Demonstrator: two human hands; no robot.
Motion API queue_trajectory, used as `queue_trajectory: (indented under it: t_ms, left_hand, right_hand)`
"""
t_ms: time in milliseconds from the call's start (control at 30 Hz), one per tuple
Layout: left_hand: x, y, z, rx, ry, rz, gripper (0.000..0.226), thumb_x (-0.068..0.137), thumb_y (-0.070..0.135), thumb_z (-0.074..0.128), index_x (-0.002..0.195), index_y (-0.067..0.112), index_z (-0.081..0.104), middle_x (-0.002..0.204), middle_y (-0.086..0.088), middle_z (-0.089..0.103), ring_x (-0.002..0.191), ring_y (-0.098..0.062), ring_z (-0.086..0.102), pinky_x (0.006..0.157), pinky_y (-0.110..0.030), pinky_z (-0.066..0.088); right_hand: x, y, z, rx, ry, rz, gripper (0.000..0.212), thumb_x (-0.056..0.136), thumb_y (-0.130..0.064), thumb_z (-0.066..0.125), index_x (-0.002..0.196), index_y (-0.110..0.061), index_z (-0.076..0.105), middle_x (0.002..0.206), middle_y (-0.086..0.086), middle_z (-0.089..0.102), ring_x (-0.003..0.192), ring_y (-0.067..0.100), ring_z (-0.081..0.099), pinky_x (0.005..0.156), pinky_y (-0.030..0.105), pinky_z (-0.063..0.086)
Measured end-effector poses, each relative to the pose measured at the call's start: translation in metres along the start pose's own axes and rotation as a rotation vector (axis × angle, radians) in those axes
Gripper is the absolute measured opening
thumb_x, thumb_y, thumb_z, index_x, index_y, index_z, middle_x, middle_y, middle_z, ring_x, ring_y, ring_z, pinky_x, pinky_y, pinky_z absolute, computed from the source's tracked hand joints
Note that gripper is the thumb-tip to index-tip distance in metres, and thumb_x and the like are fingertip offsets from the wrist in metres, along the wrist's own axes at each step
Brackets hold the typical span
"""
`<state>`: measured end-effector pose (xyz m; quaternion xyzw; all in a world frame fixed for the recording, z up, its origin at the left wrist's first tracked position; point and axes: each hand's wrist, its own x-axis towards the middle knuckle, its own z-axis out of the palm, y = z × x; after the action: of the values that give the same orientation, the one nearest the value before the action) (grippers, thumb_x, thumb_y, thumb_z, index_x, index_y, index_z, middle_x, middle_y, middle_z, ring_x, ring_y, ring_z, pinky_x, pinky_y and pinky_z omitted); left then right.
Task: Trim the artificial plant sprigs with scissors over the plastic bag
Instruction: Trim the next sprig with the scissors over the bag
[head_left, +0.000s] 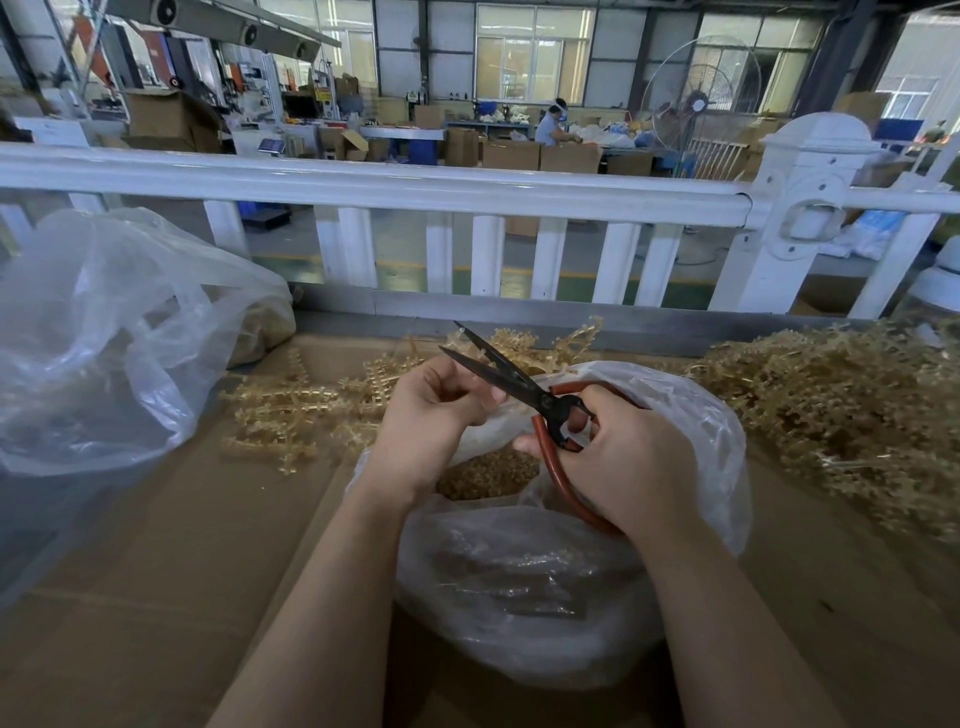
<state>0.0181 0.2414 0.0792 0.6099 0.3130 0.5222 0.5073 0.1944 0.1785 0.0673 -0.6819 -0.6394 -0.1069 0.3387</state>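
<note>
Far left on the table: a large clear bag, slumped. Next, flat tan sprigs lie spread on the cardboard. Left hand, grip curled narrow around something small at its fingertips; too hidden to name. Scissors, blades parted, tips pointing up and away, just beside the left fingers. Right hand holds the red handles, thumb through a loop. Both hands hover over the open plastic bag, tan trimmings inside. Far right: a heap of untrimmed sprigs.
</note>
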Motion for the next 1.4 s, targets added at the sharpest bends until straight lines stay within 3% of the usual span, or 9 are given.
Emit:
queue_trajectory:
  t_ms: [100,300,467,633,833,967,1200,1400]
  left_hand:
    - [0.0007,0.0010,-0.0022,-0.146,-0.010,-0.029,0.008,0.087,-0.009,0.063,0.094,-0.004,0.064,0.081,-0.012,0.069,0.072,-0.016,0.065,0.068,-0.024,0.053]
    - [-0.0003,0.0018,-0.0047,-0.202,-0.040,-0.004,0.010,0.090,-0.005,0.059,0.083,-0.001,0.064,0.069,-0.006,0.068,0.065,-0.015,0.060,0.070,-0.025,0.053]
    - [-0.0002,0.0004,-0.0043,-0.231,-0.004,-0.009,0.005,0.086,-0.003,0.062,0.087,-0.006,0.066,0.067,-0.004,0.068,0.065,-0.015,0.060,0.068,-0.024,0.053]
    - [-0.0018,0.0043,-0.0012,-0.295,0.001,-0.038,0.006,0.075,0.009,0.068,0.078,0.003,0.069,0.066,-0.002,0.068,0.062,-0.011,0.061,0.064,-0.019,0.050]
    - [-0.0031,0.0059,0.0017,-0.361,-0.014,-0.091,0.008,0.076,0.011,0.066,0.081,0.007,0.070,0.065,0.000,0.067,0.060,-0.006,0.061,0.056,-0.014,0.047]
    - [-0.0031,0.0048,0.0024,-0.324,-0.016,-0.122,0.007,0.077,0.015,0.067,0.083,0.012,0.070,0.070,0.001,0.066,0.066,-0.007,0.059,0.062,-0.019,0.040]
    - [-0.0036,0.0051,0.0016,-0.308,-0.020,-0.132,0.006,0.072,0.018,0.071,0.075,0.021,0.075,0.074,0.004,0.068,0.069,-0.009,0.055,0.064,-0.025,0.036]
    - [0.0001,0.0031,-0.0043,-0.479,-0.036,-0.109,0.006,0.079,0.013,0.069,0.079,0.015,0.074,0.076,-0.001,0.068,0.067,-0.009,0.059,0.064,-0.019,0.051]
  right_hand:
    - [-0.0009,0.0009,0.0003,0.028,0.013,-0.003,0.061,0.070,-0.090,0.043,0.088,-0.036,0.064,0.073,-0.020,0.063,0.067,0.000,0.055,0.057,0.008,0.032]
    - [-0.0009,-0.0014,-0.0015,0.043,0.024,-0.015,0.073,0.068,-0.097,0.031,0.090,-0.035,0.064,0.080,-0.021,0.064,0.072,0.000,0.056,0.058,0.009,0.034]
    - [-0.0001,-0.0026,-0.0012,0.044,0.031,-0.029,0.073,0.069,-0.096,0.030,0.091,-0.034,0.062,0.084,-0.021,0.064,0.072,0.000,0.053,0.058,0.008,0.032]
    - [0.0004,-0.0027,-0.0006,0.026,0.046,-0.009,0.066,0.068,-0.095,0.037,0.083,-0.035,0.059,0.073,-0.022,0.056,0.061,-0.010,0.043,0.053,0.009,0.028]
    - [-0.0009,-0.0026,0.0002,0.054,0.095,-0.028,0.066,0.072,-0.093,0.037,0.082,-0.033,0.062,0.069,-0.023,0.053,0.060,-0.003,0.047,0.055,0.007,0.030]
    - [-0.0008,-0.0032,0.0000,0.075,0.097,-0.029,0.074,0.072,-0.096,0.028,0.083,-0.031,0.064,0.070,-0.021,0.057,0.061,0.000,0.052,0.056,0.006,0.032]
    - [-0.0011,-0.0017,0.0007,0.108,0.053,-0.016,0.071,0.070,-0.093,0.036,0.088,-0.031,0.067,0.073,-0.021,0.061,0.063,-0.003,0.052,0.058,0.005,0.031]
    - [-0.0011,-0.0023,-0.0008,0.115,0.039,-0.009,0.072,0.069,-0.092,0.039,0.087,-0.030,0.068,0.071,-0.020,0.062,0.064,-0.007,0.051,0.058,0.004,0.032]
